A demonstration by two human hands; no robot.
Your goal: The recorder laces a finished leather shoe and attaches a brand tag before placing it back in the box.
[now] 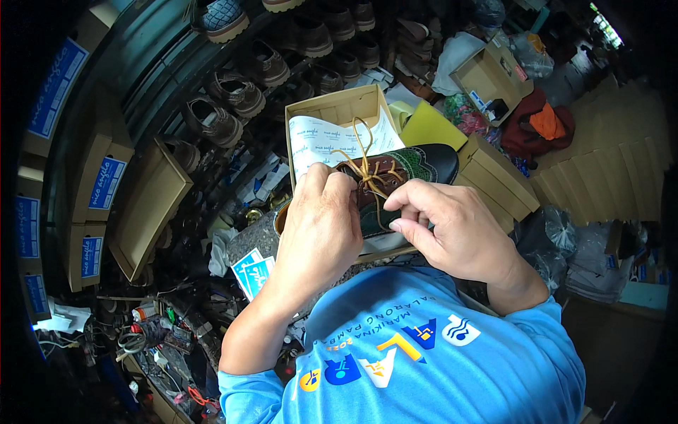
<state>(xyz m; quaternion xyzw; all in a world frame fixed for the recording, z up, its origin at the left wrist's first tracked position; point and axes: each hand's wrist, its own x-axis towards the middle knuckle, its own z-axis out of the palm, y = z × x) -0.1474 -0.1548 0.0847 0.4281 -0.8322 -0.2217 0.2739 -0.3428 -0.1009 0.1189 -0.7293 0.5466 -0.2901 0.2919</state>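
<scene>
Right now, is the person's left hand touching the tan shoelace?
Touching. The head view shows the left hand with its fingers closed right on the tan shoelace where it crosses the brown and green shoe; no gap shows between them.

Wearing a bright blue short-sleeved tee, sporty-looking fabric, with white curved lettering and a cluster of yellow, white and dark blue logo shapes across the chest. Bare forearms, bare left hand and right hand, no watch, no rings showing.
</scene>
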